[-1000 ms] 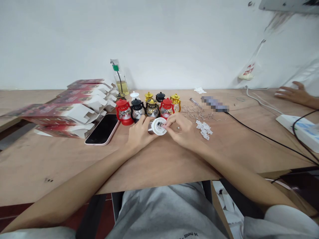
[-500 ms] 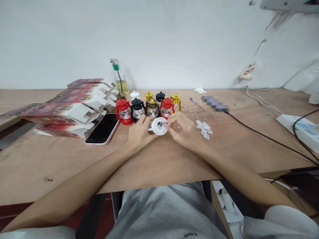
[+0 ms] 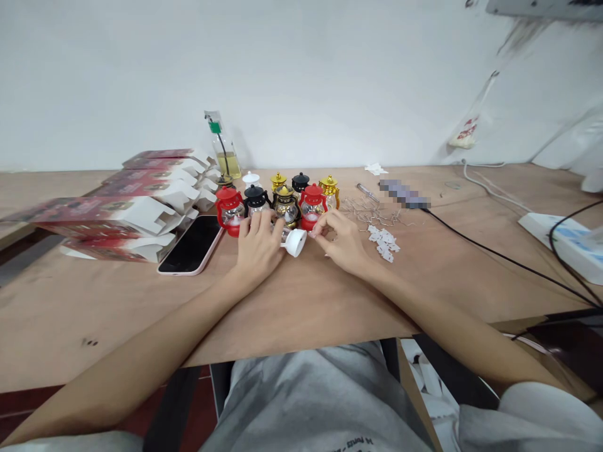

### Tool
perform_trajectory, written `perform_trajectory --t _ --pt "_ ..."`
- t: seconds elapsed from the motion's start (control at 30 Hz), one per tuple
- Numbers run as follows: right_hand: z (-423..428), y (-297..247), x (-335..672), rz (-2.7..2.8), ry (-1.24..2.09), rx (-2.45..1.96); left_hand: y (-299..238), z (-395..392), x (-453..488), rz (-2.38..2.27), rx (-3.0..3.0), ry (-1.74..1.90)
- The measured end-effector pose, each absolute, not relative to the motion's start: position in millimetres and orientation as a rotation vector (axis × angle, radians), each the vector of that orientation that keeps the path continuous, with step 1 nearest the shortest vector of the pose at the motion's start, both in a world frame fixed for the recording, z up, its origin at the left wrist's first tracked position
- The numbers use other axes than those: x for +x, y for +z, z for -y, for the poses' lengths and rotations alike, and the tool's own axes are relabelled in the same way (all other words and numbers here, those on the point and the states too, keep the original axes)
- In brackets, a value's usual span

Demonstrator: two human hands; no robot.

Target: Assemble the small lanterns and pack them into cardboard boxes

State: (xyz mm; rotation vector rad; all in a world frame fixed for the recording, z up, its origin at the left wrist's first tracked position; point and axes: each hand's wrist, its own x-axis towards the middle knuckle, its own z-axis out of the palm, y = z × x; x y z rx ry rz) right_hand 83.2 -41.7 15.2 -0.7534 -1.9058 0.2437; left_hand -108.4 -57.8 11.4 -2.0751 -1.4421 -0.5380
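My left hand (image 3: 259, 246) is closed around a small white lantern (image 3: 295, 243), which lies tipped on its side with its round base turned to the right. Just right of that base, the thumb and forefinger of my right hand (image 3: 343, 242) are pinched together; what sits between them is too small to make out. Right behind my hands stand several little lanterns, among them a red lantern (image 3: 313, 202), a bronze lantern (image 3: 286, 204), a black lantern (image 3: 257, 198) and another red lantern (image 3: 230, 207).
On the left, red-and-white cardboard boxes (image 3: 108, 213) are stacked beside a phone (image 3: 192, 246). A pump bottle (image 3: 227, 157) stands near the wall. To the right are bent wires (image 3: 372, 212), white tabs (image 3: 384, 242), a screwdriver (image 3: 366, 191), a cabled device (image 3: 404, 194) and a power strip (image 3: 563, 245).
The white lantern has tilted, so its base now faces right rather than toward me. My right hand has drawn slightly back from the base, still pinching.
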Motion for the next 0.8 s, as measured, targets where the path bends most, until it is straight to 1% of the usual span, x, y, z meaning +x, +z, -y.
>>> perform_trajectory --t 0.2,0.4,0.53,0.67,0.8 --pt "35 2 82 1.975 0.293 -0.811 9 58 -107 1.372 -2.164 -0.471" --pt "34 -3 80 1.997 0.211 -0.781 12 62 -107 1.372 -2.11 -0.43" --pt "38 0 79 1.969 0.154 -0.702 10 61 -106 1.488 -2.188 -0.51" --pt "46 7 79 1.897 0.017 -0.613 7 58 -106 1.631 -2.268 -0.608" --pt "49 11 79 1.862 -0.086 -0.571 8 59 -104 1.595 -2.326 -0.648"
